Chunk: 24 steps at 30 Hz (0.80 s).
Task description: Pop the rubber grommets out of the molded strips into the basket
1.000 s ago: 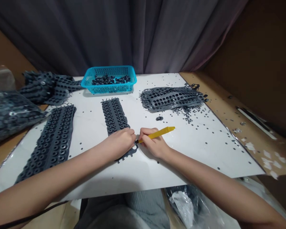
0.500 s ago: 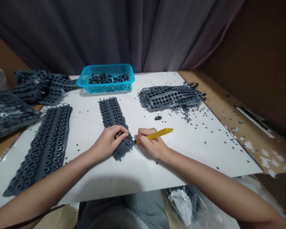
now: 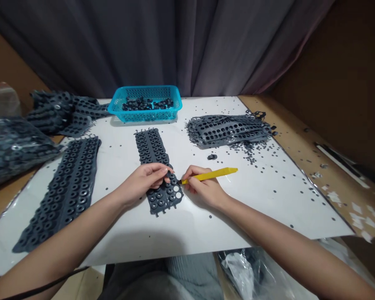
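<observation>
My left hand [image 3: 142, 183] grips a dark grey moulded rubber strip [image 3: 151, 152] near its lower end, with the fingers curled over the rows of ring-shaped nubs. The strip lies flat on a white board [image 3: 253, 208]. Two round holes near its near end [image 3: 176, 191] show white beneath. My right hand [image 3: 203, 185] sits just right of the strip, holding a yellow plastic pry tool [image 3: 212, 175]. The tool's dark tip touches the strip's edge beside the holes.
A wider rubber sheet [image 3: 62, 196] lies to the left, and a stack of punched sheets [image 3: 228, 130] lies at the back right among scattered small black discs. A turquoise plastic basket [image 3: 145, 117] holds dark rubber pieces. Plastic bags and a rubber pile crowd the left.
My left hand has drawn back up the strip, uncovering its near end and the holes. The strip now lies straighter. The yellow tool points more level to the right.
</observation>
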Motion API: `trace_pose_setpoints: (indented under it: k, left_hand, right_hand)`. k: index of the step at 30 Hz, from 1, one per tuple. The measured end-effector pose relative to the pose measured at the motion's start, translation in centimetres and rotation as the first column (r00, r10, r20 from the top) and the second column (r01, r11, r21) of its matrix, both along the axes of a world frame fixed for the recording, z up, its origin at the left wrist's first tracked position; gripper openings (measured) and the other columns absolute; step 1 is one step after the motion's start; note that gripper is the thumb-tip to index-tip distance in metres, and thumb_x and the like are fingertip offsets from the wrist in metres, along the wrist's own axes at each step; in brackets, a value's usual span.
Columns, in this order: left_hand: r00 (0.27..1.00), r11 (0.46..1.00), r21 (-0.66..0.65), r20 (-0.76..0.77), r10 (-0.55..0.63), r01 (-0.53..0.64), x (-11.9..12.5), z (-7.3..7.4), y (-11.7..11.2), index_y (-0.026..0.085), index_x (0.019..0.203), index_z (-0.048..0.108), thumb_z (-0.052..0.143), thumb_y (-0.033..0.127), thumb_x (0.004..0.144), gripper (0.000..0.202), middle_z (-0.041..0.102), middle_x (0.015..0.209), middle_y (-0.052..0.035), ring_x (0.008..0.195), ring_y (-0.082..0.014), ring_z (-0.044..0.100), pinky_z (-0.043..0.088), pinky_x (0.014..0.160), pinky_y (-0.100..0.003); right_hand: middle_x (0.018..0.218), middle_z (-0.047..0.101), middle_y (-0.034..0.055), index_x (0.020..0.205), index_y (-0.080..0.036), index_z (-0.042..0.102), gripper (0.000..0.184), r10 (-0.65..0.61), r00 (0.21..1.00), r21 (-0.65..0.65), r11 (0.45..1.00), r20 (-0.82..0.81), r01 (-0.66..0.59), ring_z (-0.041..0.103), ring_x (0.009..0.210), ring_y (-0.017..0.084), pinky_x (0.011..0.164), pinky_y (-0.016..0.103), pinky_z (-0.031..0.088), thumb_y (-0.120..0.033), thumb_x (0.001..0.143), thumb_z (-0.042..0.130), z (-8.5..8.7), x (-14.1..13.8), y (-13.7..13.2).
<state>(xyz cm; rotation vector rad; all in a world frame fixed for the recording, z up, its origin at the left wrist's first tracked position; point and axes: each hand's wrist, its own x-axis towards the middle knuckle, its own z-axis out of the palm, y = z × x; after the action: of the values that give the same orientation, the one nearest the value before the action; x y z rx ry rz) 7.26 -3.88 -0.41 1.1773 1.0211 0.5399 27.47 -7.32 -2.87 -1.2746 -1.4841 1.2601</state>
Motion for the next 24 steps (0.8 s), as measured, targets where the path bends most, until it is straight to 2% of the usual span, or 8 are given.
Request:
trace_pose_setpoints:
  k: [7, 14, 17, 20, 24]
  left_hand:
    - [0.999, 0.995, -0.099, 0.044, 0.021, -0.016, 0.12, 0.14, 0.12, 0.009, 0.084, 0.064, 0.06, 0.049, 0.08, 0.041, 0.057, 0.066, -0.0017, 0.043, -0.0015, 0.024, 0.012, 0.044, -0.02]
    - [0.995, 0.982, -0.186, 0.078, 0.059, -0.044, -0.04, 0.23, 0.01, 0.006, 0.082, 0.063, 0.054, 0.048, 0.085, 0.043, 0.056, 0.063, -0.0026, 0.039, 0.0003, 0.023, 0.011, 0.042, -0.018]
    - [0.991, 0.975, -0.215, 0.113, 0.076, -0.05, 0.0, 0.52, -0.17, 0.006, 0.082, 0.063, 0.054, 0.041, 0.086, 0.036, 0.058, 0.065, -0.0039, 0.04, -0.0004, 0.027, 0.016, 0.04, -0.016]
    - [0.976, 0.959, -0.279, 0.188, 0.112, -0.056, -0.08, 0.66, -0.17, 0.008, 0.085, 0.064, 0.053, 0.025, 0.083, 0.02, 0.06, 0.073, -0.0054, 0.043, -0.0029, 0.039, 0.028, 0.04, -0.015]
    - [0.947, 0.927, -0.376, 0.292, 0.136, -0.018, -0.27, 0.52, 0.08, 0.009, 0.086, 0.064, 0.046, 0.017, 0.075, 0.022, 0.063, 0.082, -0.0091, 0.059, -0.0113, 0.057, 0.045, 0.047, -0.019]
  right_hand:
    - [0.052, 0.054, -0.0007, 0.059, -0.019, 0.05, 0.017, 0.005, 0.996, 0.025, 1.0, 0.088, -0.007, 0.048, 0.049, 0.011, 0.049, 0.022, 0.036, -0.015, 0.075, 0.044, 0.31, -0.24, -0.08]
    - [0.051, 0.053, -0.0014, 0.06, -0.019, 0.05, 0.017, 0.012, 0.996, 0.015, 1.0, 0.088, -0.013, 0.046, 0.048, 0.011, 0.048, 0.022, 0.034, -0.015, 0.075, 0.044, 0.1, -0.28, 0.04]
    - [0.051, 0.053, -0.0014, 0.06, -0.019, 0.051, 0.016, 0.005, 0.996, 0.006, 1.0, 0.089, -0.005, 0.046, 0.048, 0.011, 0.049, 0.022, 0.035, -0.016, 0.075, 0.045, 0.09, -0.28, 0.01]
    - [0.051, 0.053, -0.0014, 0.061, -0.019, 0.052, 0.016, 0.002, 0.996, 0.012, 1.0, 0.087, -0.003, 0.047, 0.049, 0.011, 0.049, 0.022, 0.035, -0.015, 0.075, 0.044, 0.13, -0.28, -0.01]
    - [0.051, 0.052, -0.0015, 0.061, -0.019, 0.051, 0.018, 0.015, 0.996, 0.027, 0.999, 0.087, -0.018, 0.046, 0.049, 0.011, 0.049, 0.022, 0.035, -0.015, 0.077, 0.043, 0.09, -0.28, 0.03]
